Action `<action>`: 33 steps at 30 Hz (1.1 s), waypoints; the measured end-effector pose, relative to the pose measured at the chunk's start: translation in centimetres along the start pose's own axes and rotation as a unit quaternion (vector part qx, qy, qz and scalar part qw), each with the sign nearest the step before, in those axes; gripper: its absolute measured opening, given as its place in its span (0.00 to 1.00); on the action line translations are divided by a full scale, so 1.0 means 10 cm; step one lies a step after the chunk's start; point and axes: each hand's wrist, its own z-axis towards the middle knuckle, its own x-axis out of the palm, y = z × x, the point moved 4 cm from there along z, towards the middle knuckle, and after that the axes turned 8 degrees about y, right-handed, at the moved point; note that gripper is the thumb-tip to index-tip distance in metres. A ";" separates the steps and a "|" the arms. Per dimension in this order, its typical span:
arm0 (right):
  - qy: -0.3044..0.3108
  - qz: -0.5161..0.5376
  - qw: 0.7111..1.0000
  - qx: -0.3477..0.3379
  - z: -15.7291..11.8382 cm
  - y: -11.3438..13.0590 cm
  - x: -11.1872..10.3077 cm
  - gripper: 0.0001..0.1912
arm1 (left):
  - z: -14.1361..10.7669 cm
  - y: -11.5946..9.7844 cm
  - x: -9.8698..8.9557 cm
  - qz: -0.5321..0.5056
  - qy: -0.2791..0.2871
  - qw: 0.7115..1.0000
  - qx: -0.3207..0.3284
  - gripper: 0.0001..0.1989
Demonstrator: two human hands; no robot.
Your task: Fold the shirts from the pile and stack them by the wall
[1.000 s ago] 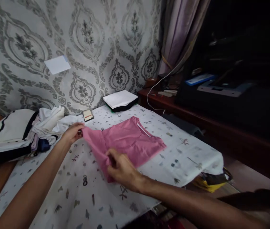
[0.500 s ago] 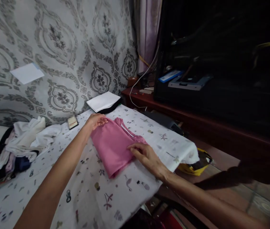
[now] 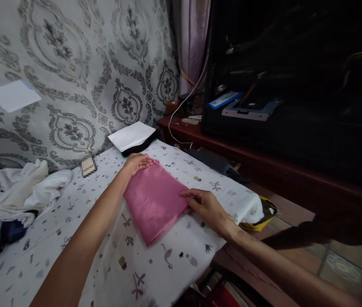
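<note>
A pink garment (image 3: 155, 200) lies folded into a rough rectangle on the patterned white sheet (image 3: 104, 273). My left hand (image 3: 138, 163) is at its far left corner, fingers curled over the far edge of the cloth. On the right edge, my right hand (image 3: 202, 204) pinches the fabric between thumb and forefinger, with its other fingers partly tucked beneath the edge. A small bit of gathered pink trim shows beside my left fingertips. The underside of the garment is hidden.
Folded white and black cloths (image 3: 132, 136) lie at the back near the patterned wall. A heap of clothes (image 3: 24, 192) is on the left, near a small blurred card-like object (image 3: 88, 166). Right of the bed stands a dark red wooden cabinet (image 3: 248, 157); a yellow bag (image 3: 264, 217) sits below.
The garment's strap or neckline part on the right has been folded over and out of sight, making a neater shape. Both hands remain on the cloth. The view has turned slightly right.
</note>
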 end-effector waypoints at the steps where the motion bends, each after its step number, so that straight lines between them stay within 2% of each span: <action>1: 0.000 -0.001 1.000 0.006 0.00 -0.01 -0.01 0.18 | 0.01 0.01 0.01 -0.002 0.005 1.000 0.003 0.07; 6: 0.004 -0.033 0.999 0.018 0.02 -0.04 -0.05 0.19 | 0.02 0.07 0.11 -0.011 0.032 0.999 0.017 0.04; 8: 0.010 -0.110 0.994 -0.009 0.00 0.01 -0.10 0.20 | -0.02 0.08 0.13 -0.023 0.040 0.999 0.026 0.03; 10: 0.001 -0.239 0.970 -0.050 -0.02 0.12 -0.17 0.18 | -0.09 0.06 0.08 -0.035 0.047 0.997 0.051 0.11; 12: -0.027 -0.363 0.929 -0.069 -0.02 0.27 -0.23 0.17 | -0.18 0.01 -0.08 -0.023 0.044 0.994 0.093 0.18; 14: -0.046 -0.431 0.898 -0.078 0.05 0.46 -0.23 0.16 | -0.29 -0.04 -0.34 0.033 0.011 0.991 0.126 0.17; 15: -0.037 -0.443 0.890 -0.096 0.13 0.55 -0.18 0.16 | -0.34 -0.05 -0.50 0.078 -0.015 0.988 0.130 0.15; 18: 0.049 -0.434 0.877 -0.201 0.52 0.80 0.18 0.17 | -0.47 0.00 -0.90 0.216 -0.082 0.968 0.095 0.10; 20: 0.093 -0.438 0.861 -0.240 0.88 0.85 0.47 0.19 | -0.52 0.09 -1.02 0.266 -0.090 0.957 0.074 0.09; 23: 0.107 -0.483 0.847 -0.194 1.41 0.71 0.77 0.24 | -0.54 0.22 -1.00 0.294 -0.065 0.950 0.080 0.07; 25: 0.102 -0.509 0.841 -0.151 1.63 0.56 0.84 0.28 | -0.53 0.27 -0.94 0.305 -0.050 0.947 0.089 0.08; 29: 0.094 -0.532 0.833 -0.118 1.77 0.35 0.81 0.32 | -0.51 0.31 -0.89 0.316 -0.011 0.945 0.088 0.11; 31: 0.097 -0.539 0.829 -0.110 1.77 0.31 0.79 0.33 | -0.53 0.33 -0.90 0.332 0.016 0.939 0.083 0.14; 33: 0.098 -0.546 0.825 -0.110 1.78 0.30 0.78 0.33 | -0.57 0.35 -0.93 0.368 0.015 0.926 0.084 0.14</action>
